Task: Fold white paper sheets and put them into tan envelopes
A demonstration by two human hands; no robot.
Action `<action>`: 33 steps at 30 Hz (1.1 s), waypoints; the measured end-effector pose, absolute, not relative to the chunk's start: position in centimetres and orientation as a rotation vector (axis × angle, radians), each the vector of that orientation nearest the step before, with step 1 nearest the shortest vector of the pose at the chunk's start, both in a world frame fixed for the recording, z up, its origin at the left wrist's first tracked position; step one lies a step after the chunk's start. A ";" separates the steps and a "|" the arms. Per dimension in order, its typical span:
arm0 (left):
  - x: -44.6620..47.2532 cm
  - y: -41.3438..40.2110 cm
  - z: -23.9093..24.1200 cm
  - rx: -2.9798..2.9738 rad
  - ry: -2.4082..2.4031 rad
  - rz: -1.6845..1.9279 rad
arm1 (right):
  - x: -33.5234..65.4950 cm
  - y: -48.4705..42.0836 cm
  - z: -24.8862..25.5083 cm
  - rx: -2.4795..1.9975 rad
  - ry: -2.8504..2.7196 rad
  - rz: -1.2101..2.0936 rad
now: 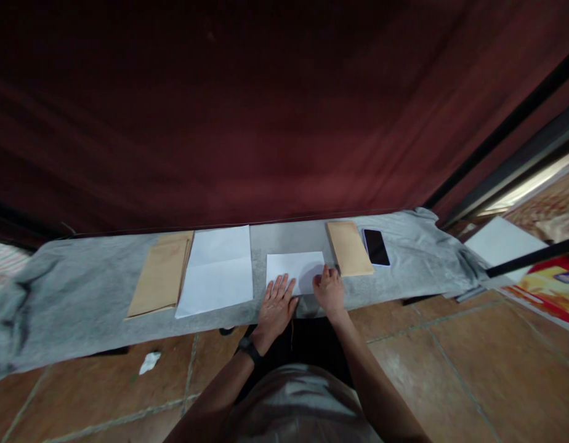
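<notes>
A white sheet of paper, which looks folded to a small rectangle, lies on the grey cloth in front of me. My left hand rests flat on its lower left part, fingers stretched out, with a dark band on the wrist. At the lower right edge of the paper is my right hand, its fingers curled in against that edge. Just beyond the right hand lies a small brown envelope. To the left, a stack of larger white sheets shows a crease across its middle.
A pile of brown envelopes lies left of the white sheets. A phone sits right of the small envelope. Grey cloth covers the narrow table. A dark red curtain hangs behind it. Crumpled white tissue is on the tiled floor.
</notes>
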State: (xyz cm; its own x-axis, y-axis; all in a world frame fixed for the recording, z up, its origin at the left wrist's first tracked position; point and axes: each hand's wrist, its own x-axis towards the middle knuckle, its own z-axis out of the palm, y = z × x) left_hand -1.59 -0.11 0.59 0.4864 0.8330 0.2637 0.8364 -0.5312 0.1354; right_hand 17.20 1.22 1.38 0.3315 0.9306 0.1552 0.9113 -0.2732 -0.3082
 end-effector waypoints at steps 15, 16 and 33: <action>-2.0 -0.2 0.2 -2.708 -1.546 -0.634 | 18.7 2.2 2.2 -1.721 -1.264 0.686; -2.1 -0.2 0.1 -2.702 -1.568 -0.691 | 18.6 2.5 2.9 -1.655 -1.233 0.709; -4.6 -2.6 0.2 -2.403 -1.956 -1.579 | 18.2 -1.9 3.4 -1.444 -1.876 0.623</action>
State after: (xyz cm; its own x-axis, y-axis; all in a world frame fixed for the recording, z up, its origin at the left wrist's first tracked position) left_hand -4.63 -2.62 0.22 -0.0157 0.9055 0.4241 0.6057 -0.3289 0.7246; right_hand 18.24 -1.88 3.40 -0.1537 0.9622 0.2247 0.6368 0.2703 -0.7220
